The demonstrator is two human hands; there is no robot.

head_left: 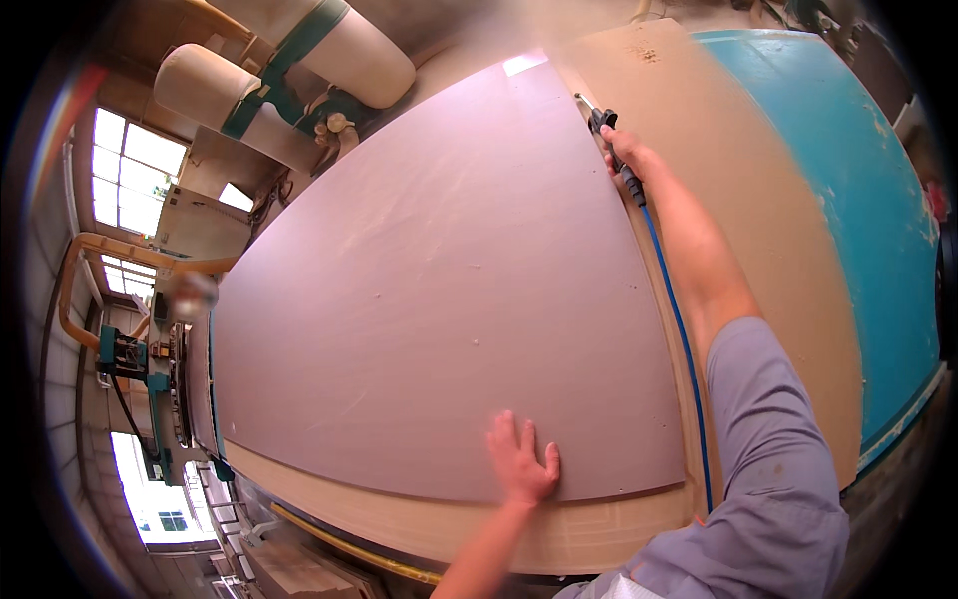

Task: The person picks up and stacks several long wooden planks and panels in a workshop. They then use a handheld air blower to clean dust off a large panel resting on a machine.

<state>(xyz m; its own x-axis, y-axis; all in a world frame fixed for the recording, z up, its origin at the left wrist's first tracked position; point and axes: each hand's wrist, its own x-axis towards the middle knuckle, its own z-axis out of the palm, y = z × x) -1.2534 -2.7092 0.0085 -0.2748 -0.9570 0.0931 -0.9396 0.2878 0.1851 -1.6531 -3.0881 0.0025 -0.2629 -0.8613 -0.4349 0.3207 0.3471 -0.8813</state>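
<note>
A large grey-mauve panel [429, 299] lies flat in front of me on a wider tan board [768, 220]. Near the panel's front edge my left hand [521, 467] rests on it, fingers spread, holding nothing. My right arm reaches far along the panel's right edge. In my right hand [631, 152] is a black air blow gun [605, 122] with a short metal nozzle pointing away from me. A blue air hose [679, 309] runs from its handle back beside the panel's edge towards me. Small specks and pale dusty streaks mark the panel's surface.
A turquoise surface [828, 170] borders the tan board on the right. Dust-collector bags [359, 55] on a green frame stand at the far left. Left of the panel is a green machine [125, 349] with a tan duct. Stacked boards [299, 569] lie below at the near left.
</note>
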